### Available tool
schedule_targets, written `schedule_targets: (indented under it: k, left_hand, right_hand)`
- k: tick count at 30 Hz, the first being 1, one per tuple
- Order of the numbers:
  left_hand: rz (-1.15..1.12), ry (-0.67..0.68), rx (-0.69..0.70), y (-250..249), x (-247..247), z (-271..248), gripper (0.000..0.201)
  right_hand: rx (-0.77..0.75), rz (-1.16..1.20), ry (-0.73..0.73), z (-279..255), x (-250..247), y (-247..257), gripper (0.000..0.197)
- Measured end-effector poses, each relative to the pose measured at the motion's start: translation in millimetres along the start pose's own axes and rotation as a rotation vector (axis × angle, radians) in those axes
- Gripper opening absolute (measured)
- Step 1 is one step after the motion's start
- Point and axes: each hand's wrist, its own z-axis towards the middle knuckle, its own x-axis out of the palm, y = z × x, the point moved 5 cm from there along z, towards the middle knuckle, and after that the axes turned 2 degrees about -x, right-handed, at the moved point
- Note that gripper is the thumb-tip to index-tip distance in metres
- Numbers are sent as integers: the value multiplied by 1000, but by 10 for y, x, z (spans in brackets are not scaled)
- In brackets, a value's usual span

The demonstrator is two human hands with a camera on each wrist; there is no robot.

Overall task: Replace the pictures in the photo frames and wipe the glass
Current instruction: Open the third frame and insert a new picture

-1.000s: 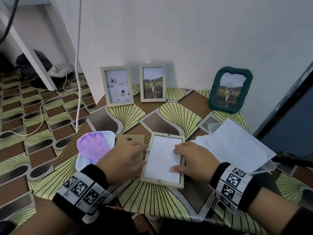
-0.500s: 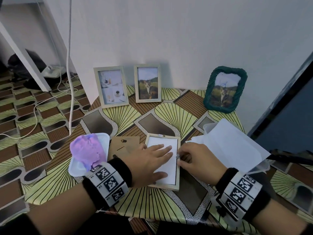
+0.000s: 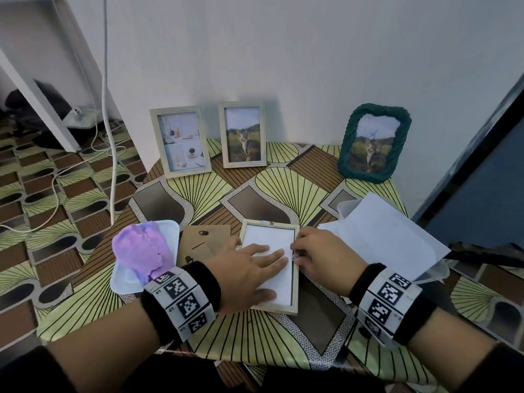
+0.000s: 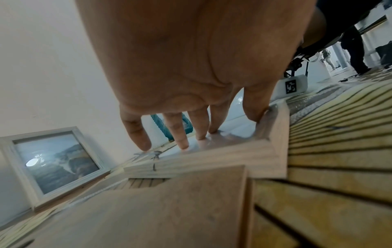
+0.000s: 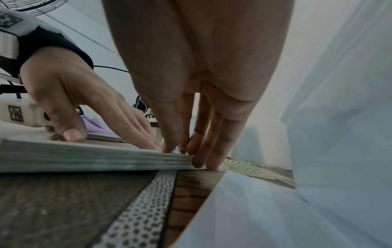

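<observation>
The light wooden photo frame (image 3: 270,266) lies face down on the worktop (image 3: 283,194), just in front of us, with a white sheet (image 3: 272,239) filling its opening. Our left hand (image 3: 246,275) rests flat on that sheet, fingers (image 4: 181,134) straight and spread, the thumb near the frame's near edge; its grip is apart and curls round nothing. Our right hand (image 3: 323,258) sits at the frame's right rail, fingertips (image 5: 169,147) bunched together at a small metal tab (image 3: 295,255) on the rail's top. We cannot tell whether they pinch the tab or merely press on it.

Just left of the frame, touching its side, lies the brown backing board (image 3: 198,245) with its fold-out stand. Further left, a white tray (image 3: 167,231) holds a crumpled purple cloth (image 3: 141,251). To the right of our right hand, loose white sheets (image 3: 391,236) lie over a clear plastic container (image 3: 433,272).

At the back of the worktop, three frames lean against the wall: a pale wooden frame with a collage picture (image 3: 181,141), a second pale frame with a cat picture (image 3: 243,134) beside it, and, well apart to the right, a green woven frame (image 3: 373,143) also showing a cat. White cables (image 3: 109,137) hang down the wall and trail over the patterned floor at the left.
</observation>
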Motion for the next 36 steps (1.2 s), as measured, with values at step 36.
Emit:
schedule_targets:
  k: [36]
  left_hand:
    - [-131,-20,-295,521,379,-835,94]
  right_hand:
    - [139,36,-61,40,47,-47,15]
